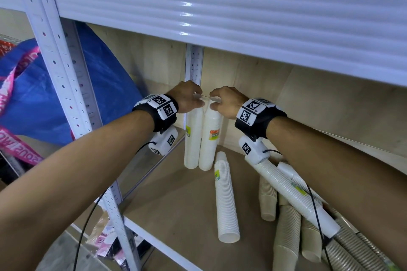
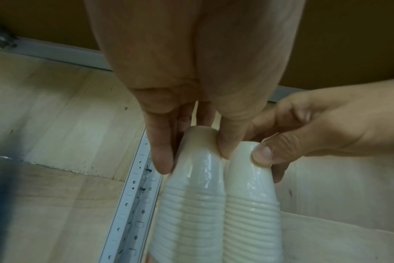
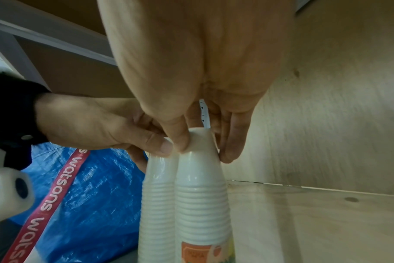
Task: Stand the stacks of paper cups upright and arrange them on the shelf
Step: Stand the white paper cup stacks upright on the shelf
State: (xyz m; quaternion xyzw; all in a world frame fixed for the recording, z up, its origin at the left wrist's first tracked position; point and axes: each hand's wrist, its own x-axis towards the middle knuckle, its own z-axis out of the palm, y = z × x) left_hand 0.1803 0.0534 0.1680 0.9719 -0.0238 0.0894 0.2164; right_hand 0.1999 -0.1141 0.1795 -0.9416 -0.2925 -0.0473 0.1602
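Note:
Two white paper cup stacks stand upright side by side in the shelf's back left corner, the left stack (image 1: 192, 138) (image 2: 189, 204) (image 3: 157, 204) touching the right stack (image 1: 210, 138) (image 2: 251, 204) (image 3: 202, 204). My left hand (image 1: 191, 99) (image 2: 195, 151) pinches the top of the left stack between thumb and fingers. My right hand (image 1: 220, 101) (image 3: 202, 146) pinches the top of the right stack the same way. One more white stack (image 1: 226, 200) lies on its side on the shelf board (image 1: 176, 204), in front of the standing pair.
Several white and beige cup stacks (image 1: 286, 226) lie piled at the shelf's right under my right forearm. The upper shelf beam (image 1: 220, 6) hangs low overhead. A rear post (image 1: 193, 64) stands behind the pair. A blue bag (image 1: 66, 94) sits left of the front post (image 1: 55, 61).

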